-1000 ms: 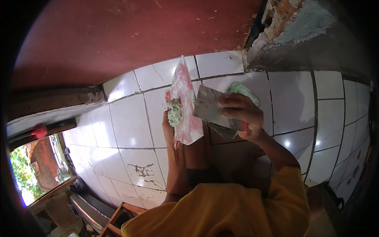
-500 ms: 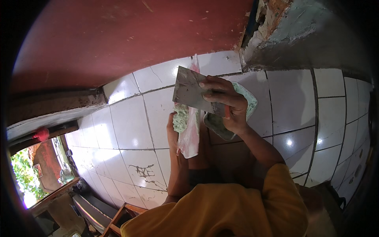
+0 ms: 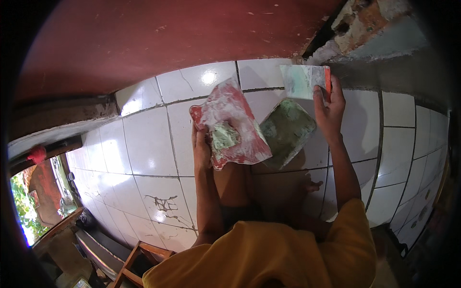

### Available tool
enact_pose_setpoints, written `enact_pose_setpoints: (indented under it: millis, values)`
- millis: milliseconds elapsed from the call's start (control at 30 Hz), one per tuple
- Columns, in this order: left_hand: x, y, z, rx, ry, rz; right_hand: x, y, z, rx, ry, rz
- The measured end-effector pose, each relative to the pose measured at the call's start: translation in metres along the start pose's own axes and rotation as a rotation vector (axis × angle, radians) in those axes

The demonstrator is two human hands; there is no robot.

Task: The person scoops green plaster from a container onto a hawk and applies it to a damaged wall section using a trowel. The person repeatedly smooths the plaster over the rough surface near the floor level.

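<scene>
My left hand [image 3: 202,150] grips the edge of a red board [image 3: 245,113] smeared with white. On the board sits a lump of pale green putty [image 3: 224,136], close to my fingers. My right hand [image 3: 330,111] is closed around the orange-red edge of a wide, flat putty scraper [image 3: 300,80], whose blade points left and carries pale green smears. Below the scraper, a four-cornered tub [image 3: 288,132] with a grey-green inside rests on the floor; the board's right corner overlaps its left side.
White tiles [image 3: 146,158] with dark joints cover the floor. A red wall panel [image 3: 182,43] rises ahead, and a broken plaster corner [image 3: 370,29] stands at the far right. At lower left are a wooden frame [image 3: 137,259] and a bright opening. My bare foot [image 3: 313,186] shows on the right.
The scraper has swung away from the board, up and to the right, with my right hand. My left hand has tilted the board so its broad face shows, uncovering the putty and tub.
</scene>
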State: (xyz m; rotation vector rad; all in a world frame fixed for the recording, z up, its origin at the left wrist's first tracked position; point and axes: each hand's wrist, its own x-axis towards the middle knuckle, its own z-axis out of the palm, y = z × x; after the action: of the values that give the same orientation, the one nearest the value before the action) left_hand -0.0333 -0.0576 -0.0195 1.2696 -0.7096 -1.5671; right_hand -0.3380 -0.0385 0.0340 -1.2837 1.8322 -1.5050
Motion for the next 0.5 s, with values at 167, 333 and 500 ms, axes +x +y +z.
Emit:
enact_pose_setpoints:
  millis: [167, 333, 500]
  values:
    - [0.004, 0.003, 0.007, -0.198, -0.156, -0.133, -0.008, 0.000, 0.019, 0.564, -0.190, 0.425]
    - [-0.005, 0.011, 0.017, -0.267, -0.157, -0.308, -0.017, 0.001, 0.045, 0.588, -0.290, 0.181]
    - [-0.016, 0.017, 0.026, -0.334, -0.052, -0.419, -0.018, -0.013, 0.077, 0.654, -0.347, -0.115]
